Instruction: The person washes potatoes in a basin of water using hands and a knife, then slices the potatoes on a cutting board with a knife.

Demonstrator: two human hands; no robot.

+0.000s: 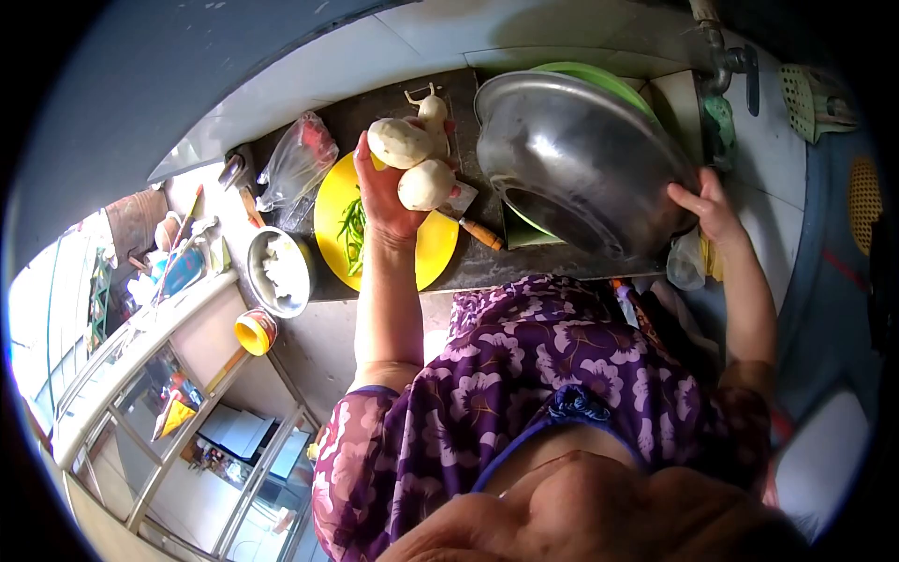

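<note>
My left hand is raised over a yellow plate or board, closed round a few peeled, whitish root vegetables. One has a thin stalk or root; I cannot tell their exact kind. Green sliced pieces lie on the yellow surface, partly behind my forearm. Beside it rests a knife with a wooden handle, its blade partly covered by the vegetables. My right hand grips the rim of a large metal basin, which is tilted on its side. A green basin shows behind it.
A metal bowl with white pieces stands at the counter's left. Behind it lies a clear plastic bag with something red. A tap is on the wall at upper right. A glass-paned cabinet is at lower left, with a yellow cup near it.
</note>
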